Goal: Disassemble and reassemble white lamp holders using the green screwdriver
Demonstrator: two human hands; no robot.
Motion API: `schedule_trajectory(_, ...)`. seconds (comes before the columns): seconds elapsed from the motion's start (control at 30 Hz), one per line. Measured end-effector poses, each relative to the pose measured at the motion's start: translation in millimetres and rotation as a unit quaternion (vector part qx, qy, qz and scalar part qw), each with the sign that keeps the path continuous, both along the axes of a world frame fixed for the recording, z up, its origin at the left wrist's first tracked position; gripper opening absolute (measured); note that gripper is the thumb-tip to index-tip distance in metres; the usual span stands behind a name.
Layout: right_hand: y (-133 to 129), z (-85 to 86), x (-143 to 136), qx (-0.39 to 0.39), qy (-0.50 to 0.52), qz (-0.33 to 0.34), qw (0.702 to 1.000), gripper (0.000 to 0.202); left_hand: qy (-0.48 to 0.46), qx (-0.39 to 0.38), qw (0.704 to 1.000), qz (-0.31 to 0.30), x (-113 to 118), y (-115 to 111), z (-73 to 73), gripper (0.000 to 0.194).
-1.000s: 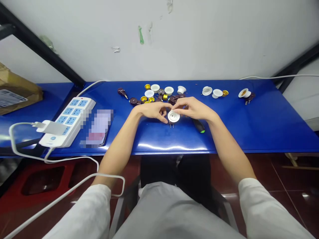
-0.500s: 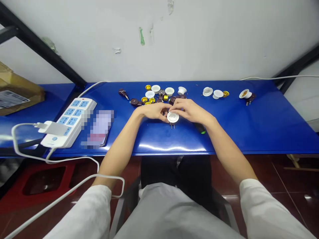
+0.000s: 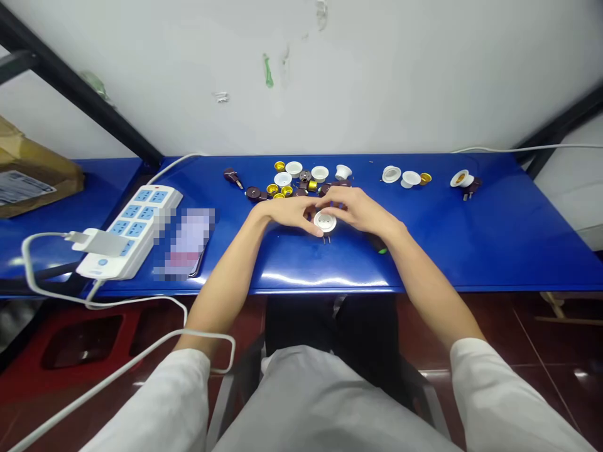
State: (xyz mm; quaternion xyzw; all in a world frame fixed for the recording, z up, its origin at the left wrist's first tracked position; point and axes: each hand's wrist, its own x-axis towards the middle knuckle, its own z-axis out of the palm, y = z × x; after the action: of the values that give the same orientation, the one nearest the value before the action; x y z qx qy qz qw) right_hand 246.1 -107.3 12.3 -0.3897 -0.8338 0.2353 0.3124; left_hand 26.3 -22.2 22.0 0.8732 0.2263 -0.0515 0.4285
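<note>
A round white plug adapter (image 3: pixel 325 222) with socket holes in its face and two metal prongs pointing towards me is held between my hands above the blue table. My left hand (image 3: pixel 296 212) grips it from the left, its thumb along the near rim by the prongs. From the right, my right hand (image 3: pixel 353 206) has its bent fingers on the top and far edge of the adapter. The far side and underside of the adapter are hidden by the fingers. A dark-handled tool with a green tip (image 3: pixel 380 246) lies partly under my right forearm.
Behind my hands lie white cups (image 3: pixel 294 169), brass-coloured cups (image 3: pixel 286 191) and dark brown plug parts (image 3: pixel 254 193). More white cups (image 3: pixel 411 179) and a plug piece (image 3: pixel 472 188) lie to the right. On the left are a power strip (image 3: pixel 136 229), a phone (image 3: pixel 188 242) and white cables.
My left thumb has slid down along the near rim towards the prongs. The adapter has shifted slightly left, and my right fingers have moved a little with it.
</note>
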Motion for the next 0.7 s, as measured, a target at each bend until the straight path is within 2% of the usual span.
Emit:
schedule_trajectory(0.2,1,5.5,6,-0.018,0.027,-0.024,0.999,0.024,-0.020,-0.003,1.000,0.000,2,-2,0.7,0.065)
schedule_trajectory(0.3,0,8.3,16,-0.066,0.034,-0.062,0.995,0.021,-0.035,-0.013,0.999,0.000,3,-3,-0.2,0.066)
schedule_trajectory(0.37,-1,8.4,22,-0.098,0.024,-0.063,0.993,0.020,-0.049,0.001,0.999,0.021,3,-3,-1.4,0.067)
schedule_trajectory(0.57,0,3.4,26,-0.213,-0.021,-0.025,0.976,0.053,-0.097,0.046,0.991,0.080,3,-1,-3.5,0.064)
schedule_trajectory(0.7,3,-4.1,21,-0.206,0.002,-0.050,0.977,0.061,-0.132,0.028,0.987,0.088,3,-1,-6.3,0.069)
